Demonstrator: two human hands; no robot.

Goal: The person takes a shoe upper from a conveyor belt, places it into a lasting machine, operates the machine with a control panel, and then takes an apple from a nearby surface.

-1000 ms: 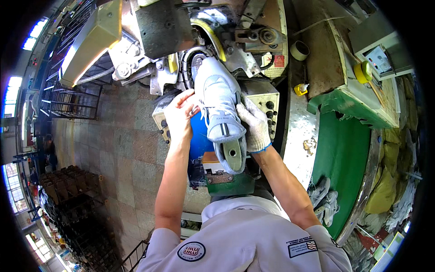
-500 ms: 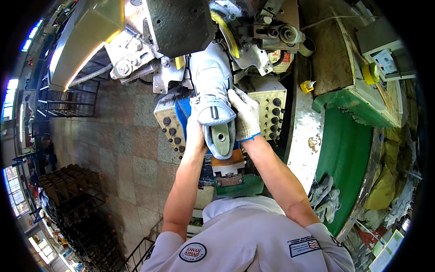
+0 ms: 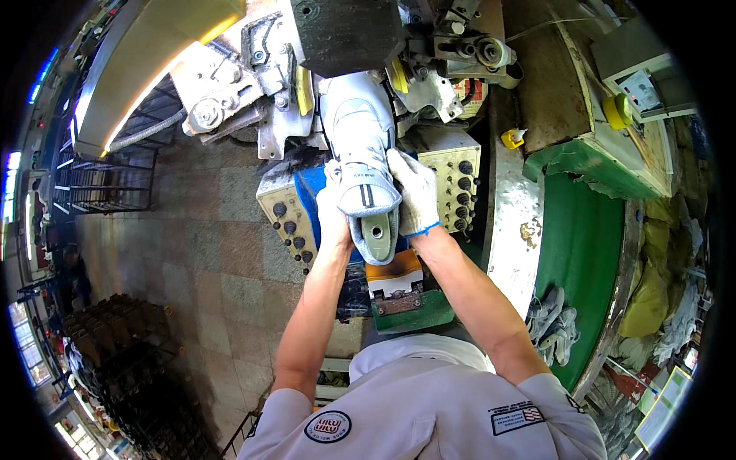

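Note:
A pale grey laced shoe upper [image 3: 363,157] is stretched over a green shoe last [image 3: 376,233], whose top with a round hole shows at the heel end. Its toe points away from me, into a metal machine [image 3: 349,34] under a dark block and between yellow-edged parts. My left hand [image 3: 334,207] grips the left side of the shoe near the heel. On the opposite side, my right hand [image 3: 415,190], in a white knit glove with a blue cuff, is closed round it. The fingertips of both hands are partly hidden behind the shoe.
Control boxes with black knobs [image 3: 452,184] flank the shoe. An orange-brown pad [image 3: 395,268] sits on a bracket below it. To the right, several grey shoes [image 3: 553,326] lie on a green conveyor [image 3: 576,261]. A lit lamp housing [image 3: 146,73] hangs at upper left; dark racks [image 3: 126,360] stand lower left.
The yellow-edged machine parts now sit closer in beside the toe. Both hands keep their hold on the shoe, and the view has shifted slightly.

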